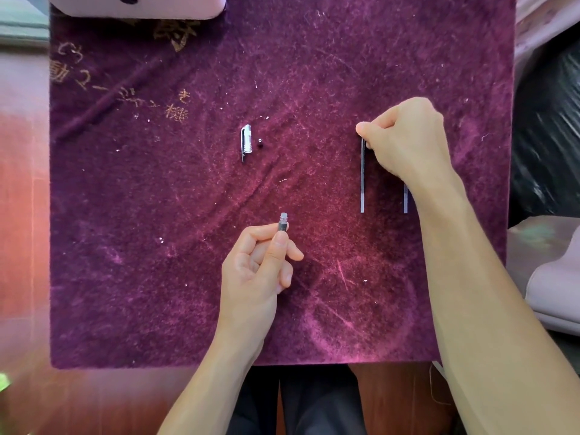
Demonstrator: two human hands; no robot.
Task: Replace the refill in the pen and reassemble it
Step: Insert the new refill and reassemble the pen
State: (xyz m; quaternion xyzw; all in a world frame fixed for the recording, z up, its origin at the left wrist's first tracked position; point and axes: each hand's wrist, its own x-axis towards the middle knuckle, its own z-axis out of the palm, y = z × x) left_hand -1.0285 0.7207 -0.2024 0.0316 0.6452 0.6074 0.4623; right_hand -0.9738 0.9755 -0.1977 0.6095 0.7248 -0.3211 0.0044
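Cloth: purple felt mat over the table; soft nap, so small parts sit still but sink slightly and call for a fingertip pick-up.
Cap: clear with a metal clip, lying flat left of centre, untouched. Light and rigid, probably slick plastic; best taken across the body, not by the springy clip.
Bead: tiny dark piece just beside the cap, apart from it. Purpose unclear. Likely to roll and get lost; pinch from above.
Left hand: closed around the barrel, thumb pressed along it, threaded open end poking past the fingertips and pointing away. Light, stiff, ribbed at the tip; grip looks firm and low enough to leave the mouth free.
Refill: thin straight tube lying on the mat, far end under the right fingertips. Very light, slim, bendable if levered; safest pinched near the tip, then guided straight into the barrel.
Right hand: curled, thumb and forefinger pinched narrow at the top of the refill; actual lift not certain.
Second refill: parallel, near, mostly hidden under the right wrist.
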